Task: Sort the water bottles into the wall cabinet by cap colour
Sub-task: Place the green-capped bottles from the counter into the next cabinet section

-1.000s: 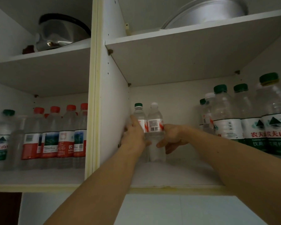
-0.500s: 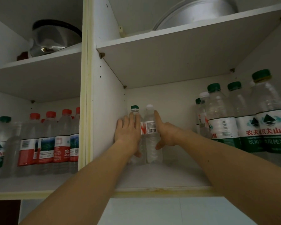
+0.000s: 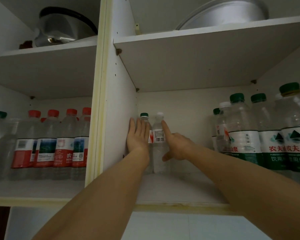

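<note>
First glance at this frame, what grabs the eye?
Two bare forearms reach into the right compartment, where the left hand lies flat on a green-capped bottle by the divider and the right hand touches the white-capped bottle beside it with straight fingers. A row of red-capped bottles fills the left compartment. Large green-capped bottles crowd the right edge.
</note>
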